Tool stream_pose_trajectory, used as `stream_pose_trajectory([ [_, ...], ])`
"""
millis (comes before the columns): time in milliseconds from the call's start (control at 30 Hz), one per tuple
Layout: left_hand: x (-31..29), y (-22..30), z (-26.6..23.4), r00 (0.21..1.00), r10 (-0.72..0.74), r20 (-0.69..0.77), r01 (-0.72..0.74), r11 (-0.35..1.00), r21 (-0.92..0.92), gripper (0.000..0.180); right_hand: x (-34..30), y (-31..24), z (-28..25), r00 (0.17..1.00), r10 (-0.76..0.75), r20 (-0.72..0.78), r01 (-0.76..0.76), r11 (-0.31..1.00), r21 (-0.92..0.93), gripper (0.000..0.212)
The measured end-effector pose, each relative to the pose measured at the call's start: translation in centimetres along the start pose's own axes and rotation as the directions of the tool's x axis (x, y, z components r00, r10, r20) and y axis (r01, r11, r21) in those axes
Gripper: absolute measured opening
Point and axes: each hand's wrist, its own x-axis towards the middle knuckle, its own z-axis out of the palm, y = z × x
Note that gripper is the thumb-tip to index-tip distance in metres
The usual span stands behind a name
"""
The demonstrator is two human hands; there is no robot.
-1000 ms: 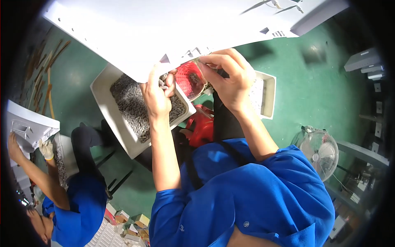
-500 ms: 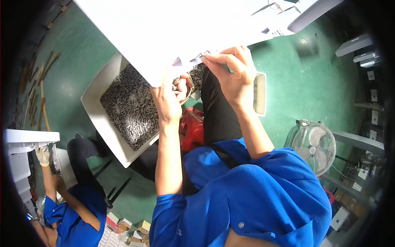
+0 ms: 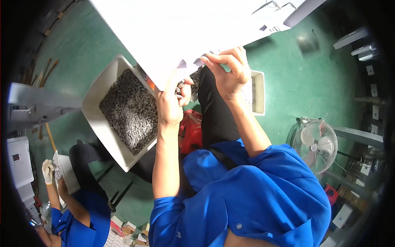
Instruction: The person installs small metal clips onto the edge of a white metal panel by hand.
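A large white panel [image 3: 164, 37], washed out by glare, stretches over the top of the view, with small cutouts and bent tabs along its near edge. My left hand [image 3: 169, 105] is at that edge, its fingers curled round several small metal cylinders [image 3: 179, 87]; its thumb fades into the glare. Further right, my right hand [image 3: 233, 76] pinches thumb and forefinger together at a dark notch in the edge. Whatever sits between those fingertips is too small to make out.
A white bin [image 3: 94, 113] full of small grey metal cylinders stands at my left. A red stool [image 3: 191, 127] is below me. Another white bin [image 3: 258, 92] and a floor fan [image 3: 314, 147] are to the right. At lower left sits a co-worker [image 3: 88, 218] wearing a glove.
The panel's left and near edges have shifted slightly right, while my hands keep nearly the same grip. On the left, the co-worker's white part has moved up and their gloved hand is off it.
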Motion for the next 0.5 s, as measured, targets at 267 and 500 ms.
stream_pose_trajectory([
  [267,-0.1,-0.2,0.4,0.991,-0.074,0.112,0.080,0.996,-0.047,0.023,0.1,0.2,-1.5,0.974,0.228,0.002,-0.225,0.958,0.177,0.033],
  [500,-3.8,-2.5,-7.1,0.976,-0.208,-0.063,0.123,0.769,-0.628,0.036,-6.7,-2.4,-2.1,0.880,0.396,0.261,-0.474,0.759,0.447,0.010],
])
